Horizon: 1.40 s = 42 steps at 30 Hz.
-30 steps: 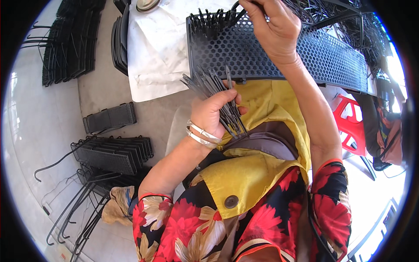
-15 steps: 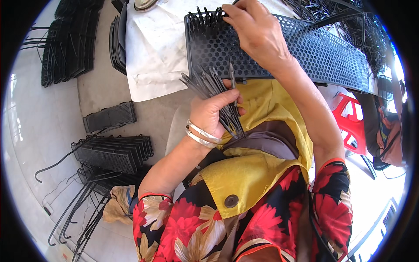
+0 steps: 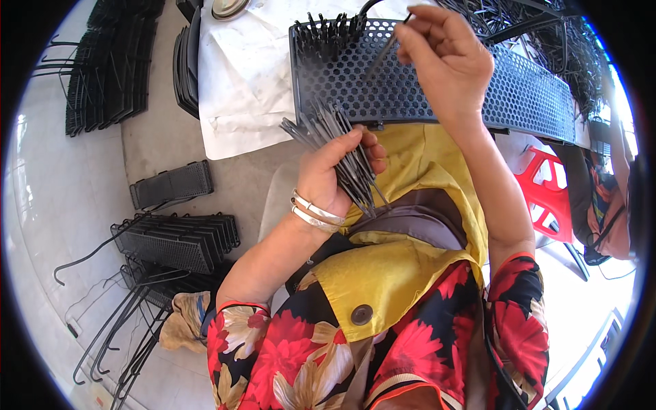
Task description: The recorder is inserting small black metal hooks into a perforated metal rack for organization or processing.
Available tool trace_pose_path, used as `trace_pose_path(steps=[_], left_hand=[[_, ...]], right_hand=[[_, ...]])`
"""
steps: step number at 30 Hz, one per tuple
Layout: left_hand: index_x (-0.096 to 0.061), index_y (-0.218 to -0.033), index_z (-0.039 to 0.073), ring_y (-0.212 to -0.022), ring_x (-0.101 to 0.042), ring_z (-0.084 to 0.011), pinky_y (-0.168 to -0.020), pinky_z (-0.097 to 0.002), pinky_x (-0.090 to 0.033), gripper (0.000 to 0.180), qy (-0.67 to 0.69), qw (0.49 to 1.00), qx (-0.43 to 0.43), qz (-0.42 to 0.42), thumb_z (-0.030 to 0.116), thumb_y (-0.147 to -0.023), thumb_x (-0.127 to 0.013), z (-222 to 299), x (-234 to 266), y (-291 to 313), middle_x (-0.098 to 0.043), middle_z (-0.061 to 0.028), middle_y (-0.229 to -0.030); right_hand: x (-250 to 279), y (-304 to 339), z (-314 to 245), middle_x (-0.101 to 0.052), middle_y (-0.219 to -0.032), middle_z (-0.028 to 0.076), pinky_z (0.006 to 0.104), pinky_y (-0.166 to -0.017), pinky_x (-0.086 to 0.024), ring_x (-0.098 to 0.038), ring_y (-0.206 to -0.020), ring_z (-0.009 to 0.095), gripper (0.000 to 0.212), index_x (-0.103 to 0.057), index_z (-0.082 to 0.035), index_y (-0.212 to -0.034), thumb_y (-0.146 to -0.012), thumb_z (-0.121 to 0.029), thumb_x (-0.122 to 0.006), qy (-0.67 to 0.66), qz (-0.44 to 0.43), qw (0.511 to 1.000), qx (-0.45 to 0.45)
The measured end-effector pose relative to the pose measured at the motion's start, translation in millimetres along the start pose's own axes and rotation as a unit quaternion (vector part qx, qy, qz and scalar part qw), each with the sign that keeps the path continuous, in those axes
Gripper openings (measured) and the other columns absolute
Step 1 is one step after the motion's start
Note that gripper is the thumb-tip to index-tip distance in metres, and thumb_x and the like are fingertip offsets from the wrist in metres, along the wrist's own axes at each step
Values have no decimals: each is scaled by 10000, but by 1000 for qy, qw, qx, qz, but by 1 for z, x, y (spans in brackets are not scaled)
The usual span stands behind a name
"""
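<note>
My left hand (image 3: 342, 164) is closed around a bundle of thin dark sticks (image 3: 350, 179), which fan out above and below the fist. To the upper right, my right hand (image 3: 447, 61) pinches one thin dark stick (image 3: 388, 49) between thumb and fingers. That stick slants over a black perforated rack (image 3: 492, 92), its lower end close to the holes; whether it touches cannot be made out. Several more dark sticks (image 3: 326, 37) stand upright in the holes at the rack's left end.
White sheeting (image 3: 239, 82) covers the table under the rack. A heap of dark sticks (image 3: 547, 51) lies at the far right. Stacked black racks (image 3: 174, 239) and hooked rods (image 3: 130, 314) stand on the floor at left. A red stool (image 3: 550, 188) is at right.
My right hand has moved right and back from the standing sticks, and a single stick now shows in its fingers. The stick standing apart by my left thumb is gone.
</note>
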<state>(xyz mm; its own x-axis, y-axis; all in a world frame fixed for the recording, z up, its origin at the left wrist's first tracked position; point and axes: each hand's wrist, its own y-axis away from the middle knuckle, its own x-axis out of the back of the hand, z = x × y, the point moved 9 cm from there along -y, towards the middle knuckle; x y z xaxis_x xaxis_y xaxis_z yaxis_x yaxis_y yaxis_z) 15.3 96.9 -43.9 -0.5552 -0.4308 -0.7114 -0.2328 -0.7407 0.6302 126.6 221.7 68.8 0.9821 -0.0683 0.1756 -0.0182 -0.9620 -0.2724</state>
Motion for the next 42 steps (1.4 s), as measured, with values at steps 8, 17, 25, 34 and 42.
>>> trace_pose_path(steps=[8, 17, 25, 34, 42], left_hand=[[-546, -866, -2, -698, -584, -225, -587, -365, -517, 138, -7, 1000, 10, -8, 110, -786, -548, -1, -2, 1, -573, -93, -777], [-527, -890, 19, -552, -501, -190, -457, -317, -406, 148, -39, 999, 32, 15, 118, -784, -553, -3, -7, 6, -531, -80, -724], [-522, -895, 21, -529, -492, -189, -431, -307, -382, 145, -90, 995, -33, -42, 104, -781, -553, 7, -22, 10, -541, -95, -723], [-519, -871, 34, -493, -471, -168, -424, -294, -366, 134, -75, 997, -6, -12, 103, -767, -568, 2, -8, 3, -529, -83, -692], [-514, -849, 44, -480, -452, -156, -421, -283, -354, 115, -62, 998, 0, -6, 100, -764, -568, 2, -10, 4, -495, -66, -662]], right_hand=[[-18, 3, -43, -572, -687, 56, 245, -494, -437, -543, -567, 133, 171, -535, -17, -886, -726, -1, -591, 232, 74, 899, 363], [-43, 17, -16, -560, -733, 113, 281, -548, -456, -553, -605, 260, 205, -584, -44, -913, -711, -34, -619, 298, -101, 894, 319], [-36, 44, 26, -554, -600, 18, 181, -434, -389, -493, -487, 56, 77, -603, 21, -802, -736, -19, -607, -52, -245, 945, -211], [14, -4, -4, -563, -615, 20, 201, -454, -407, -502, -499, 57, 83, -556, -8, -829, -755, -22, -590, -45, 85, 995, 2], [-17, 8, -61, -562, -639, 84, 266, -498, -431, -554, -531, 202, 86, -559, -36, -776, -705, -10, -602, 205, 75, 924, 313]])
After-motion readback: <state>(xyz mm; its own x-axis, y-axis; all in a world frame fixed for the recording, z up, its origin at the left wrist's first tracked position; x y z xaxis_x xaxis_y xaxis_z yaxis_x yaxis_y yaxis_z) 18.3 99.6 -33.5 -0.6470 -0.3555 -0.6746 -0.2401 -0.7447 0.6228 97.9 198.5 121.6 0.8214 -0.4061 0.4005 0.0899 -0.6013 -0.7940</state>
